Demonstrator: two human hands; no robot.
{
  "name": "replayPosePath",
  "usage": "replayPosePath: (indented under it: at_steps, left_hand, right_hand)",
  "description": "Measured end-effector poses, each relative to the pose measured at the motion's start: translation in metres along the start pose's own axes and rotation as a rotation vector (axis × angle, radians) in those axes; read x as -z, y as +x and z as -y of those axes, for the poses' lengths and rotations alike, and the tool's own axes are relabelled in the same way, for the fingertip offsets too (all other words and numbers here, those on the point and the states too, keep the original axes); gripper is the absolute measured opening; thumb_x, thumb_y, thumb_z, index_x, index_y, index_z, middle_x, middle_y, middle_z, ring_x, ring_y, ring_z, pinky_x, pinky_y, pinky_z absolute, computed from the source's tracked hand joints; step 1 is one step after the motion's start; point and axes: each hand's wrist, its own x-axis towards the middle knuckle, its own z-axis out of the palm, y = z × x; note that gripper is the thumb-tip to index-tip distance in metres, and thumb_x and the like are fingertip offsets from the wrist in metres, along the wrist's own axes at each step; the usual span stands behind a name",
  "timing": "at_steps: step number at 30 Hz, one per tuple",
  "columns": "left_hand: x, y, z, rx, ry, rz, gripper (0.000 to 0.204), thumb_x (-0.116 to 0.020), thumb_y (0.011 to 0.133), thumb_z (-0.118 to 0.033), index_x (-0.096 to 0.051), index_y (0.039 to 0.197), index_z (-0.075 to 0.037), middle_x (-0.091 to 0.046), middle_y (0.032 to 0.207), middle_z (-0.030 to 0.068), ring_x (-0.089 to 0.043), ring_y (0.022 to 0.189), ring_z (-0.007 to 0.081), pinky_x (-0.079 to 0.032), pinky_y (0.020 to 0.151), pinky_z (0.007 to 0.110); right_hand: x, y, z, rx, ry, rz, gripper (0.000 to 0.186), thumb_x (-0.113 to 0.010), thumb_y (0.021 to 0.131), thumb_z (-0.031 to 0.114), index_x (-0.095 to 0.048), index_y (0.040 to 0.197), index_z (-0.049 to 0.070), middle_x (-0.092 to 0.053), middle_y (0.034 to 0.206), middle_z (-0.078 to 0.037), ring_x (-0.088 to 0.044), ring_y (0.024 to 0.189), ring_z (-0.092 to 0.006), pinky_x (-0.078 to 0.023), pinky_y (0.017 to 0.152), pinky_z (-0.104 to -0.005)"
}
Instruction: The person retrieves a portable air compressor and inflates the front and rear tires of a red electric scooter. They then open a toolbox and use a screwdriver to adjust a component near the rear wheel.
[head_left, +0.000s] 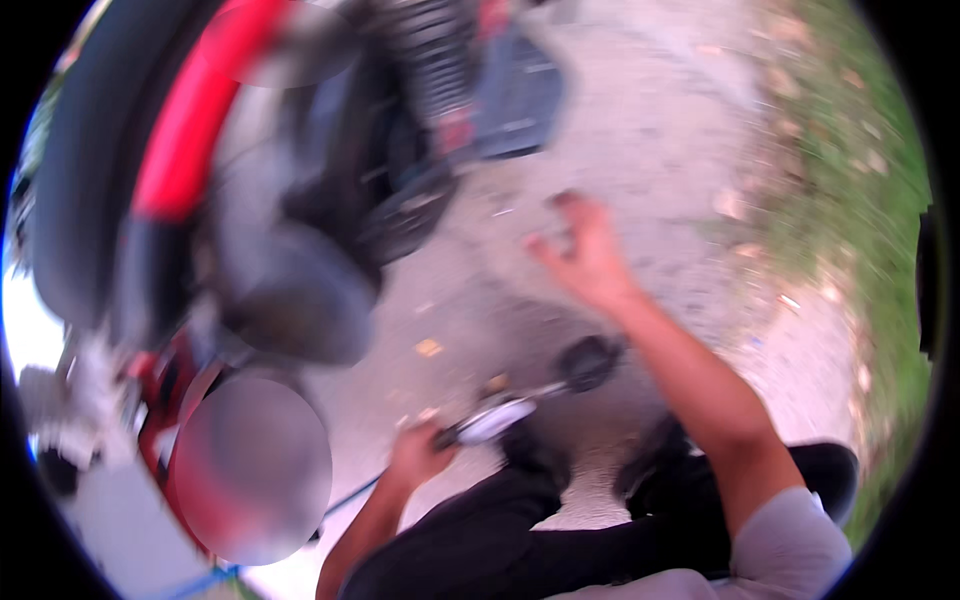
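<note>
My left hand (420, 450) grips a tool with a round, pale dial (500, 418), like an inflator with a gauge, near my left knee. A thin hose runs down-left from it, and a dark round part (585, 362) is at its far end, blurred. My right hand (585, 250) reaches forward over the concrete with thumb and fingers apart, holding nothing. Beyond both hands stands a motion-blurred vehicle with a black tire (80, 170), a red bar (185, 140), a coiled spring (435, 55) and dark underparts.
Concrete paving (670, 130) lies under me, bordered on the right by grass (860, 200) with dry leaves. At the lower left are a blurred red shape (240, 470) and a pale flat surface (120, 500). My dark-clothed legs (470, 530) are bent below.
</note>
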Motion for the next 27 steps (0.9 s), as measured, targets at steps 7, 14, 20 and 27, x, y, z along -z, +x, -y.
replayPosePath:
  at_steps: [7, 14, 20, 27]
  left_hand:
    - [0.030, 0.053, -0.091, -0.380, -0.084, 0.026, 0.022, -0.071, 0.070, -0.023, -0.066, 0.086, -0.009, -0.064, 0.079, 0.0124, -0.062, 0.073, 0.0345, -0.050, 0.066, 0.043]
    - [0.003, 0.022, -0.089, -0.427, -0.158, 0.052, 0.027, -0.071, 0.073, -0.027, -0.065, 0.092, -0.009, -0.063, 0.084, 0.0102, -0.061, 0.079, 0.0295, -0.049, 0.069, 0.040]
    - [-0.028, 0.026, -0.096, -0.515, -0.198, 0.057, 0.032, -0.070, 0.075, -0.030, -0.064, 0.098, -0.009, -0.063, 0.088, 0.0083, -0.060, 0.083, 0.0252, -0.048, 0.073, 0.037]
    - [-0.078, 0.054, -0.127, -0.834, -0.234, -0.033, 0.037, -0.070, 0.078, -0.034, -0.063, 0.104, -0.009, -0.062, 0.093, 0.0061, -0.058, 0.088, 0.0201, -0.047, 0.076, 0.033]
  right_hand:
    - [0.026, -0.036, 0.255, 0.460, 0.197, 0.071, 0.051, -0.075, 0.075, 0.038, -0.054, 0.096, -0.005, -0.058, 0.091, -0.023, -0.060, 0.083, -0.0402, -0.048, 0.070, -0.0454]
    - [0.011, -0.072, 0.304, 0.927, 0.670, 0.294, 0.053, -0.069, 0.081, 0.032, -0.052, 0.118, 0.000, -0.064, 0.085, -0.012, -0.062, 0.074, -0.0279, -0.050, 0.069, -0.0369]
    - [-0.051, -0.086, 0.287, 0.509, 1.103, 0.927, 0.027, -0.064, 0.090, 0.027, -0.066, 0.099, 0.001, -0.061, 0.068, -0.010, -0.057, 0.062, -0.0142, -0.045, 0.057, -0.0300]
    - [-0.142, -0.077, 0.161, 0.305, 0.501, 0.745, 0.030, -0.062, 0.087, 0.033, -0.068, 0.087, 0.003, -0.063, 0.070, -0.017, -0.062, 0.061, -0.0299, -0.047, 0.058, -0.0384]
